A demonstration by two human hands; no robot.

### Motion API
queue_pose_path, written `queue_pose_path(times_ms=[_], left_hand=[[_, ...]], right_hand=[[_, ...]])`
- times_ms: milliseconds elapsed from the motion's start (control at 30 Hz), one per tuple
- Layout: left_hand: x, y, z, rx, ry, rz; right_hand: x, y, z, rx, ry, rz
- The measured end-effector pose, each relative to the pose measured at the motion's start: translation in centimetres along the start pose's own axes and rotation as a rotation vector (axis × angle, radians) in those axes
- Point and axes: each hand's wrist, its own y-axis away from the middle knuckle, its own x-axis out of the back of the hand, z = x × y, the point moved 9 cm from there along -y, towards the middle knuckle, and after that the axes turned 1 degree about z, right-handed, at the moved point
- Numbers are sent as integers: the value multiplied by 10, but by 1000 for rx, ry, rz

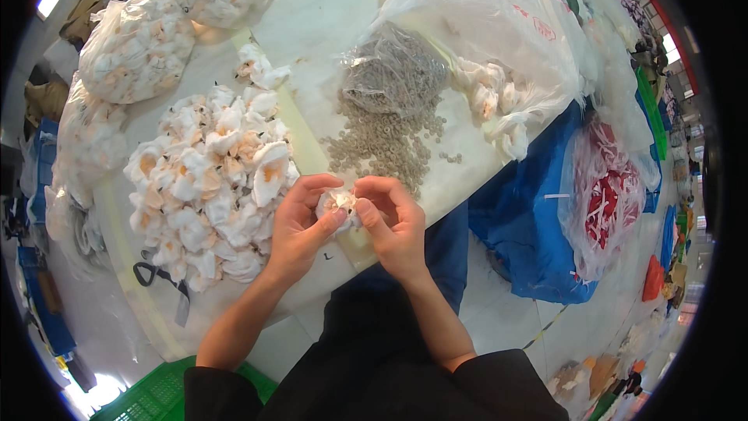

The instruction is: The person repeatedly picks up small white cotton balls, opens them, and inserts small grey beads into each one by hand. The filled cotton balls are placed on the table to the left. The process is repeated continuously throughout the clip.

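Close to the table's near edge, both my hands meet around one small white fabric flower [340,201] with a pale peach middle. My left hand [298,232] pinches it from the left, thumb and fingers curled. From the other side, the thumb and forefinger of my right hand [396,228] press on it; whether a small part is also between them I cannot tell. A big heap of similar white and peach flowers [210,187] lies left of my hands. Just beyond my fingers, small grey-beige rings [382,152] spread out from a clear bag of rings [396,70].
Full clear bags of white flowers [136,47] line the table's far left. A large clear plastic bag [475,8] with some flowers [495,93] covers the right. Black-handled scissors [160,274] lie near left. A blue sack [514,226] with red pieces stands right, a green crate [160,396] below left.
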Motion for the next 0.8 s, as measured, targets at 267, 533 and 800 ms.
queue_pose_path(times_ms=[267,533,800], left_hand=[[0,-1,-9,113,-8,-24],[1,4,-18,152,108,-24],[-2,6,10,-151,-234,51]], right_hand=[[10,3,0,53,113,54],[6,8,2,200,272,50],[15,14,-27,392,492,99]])
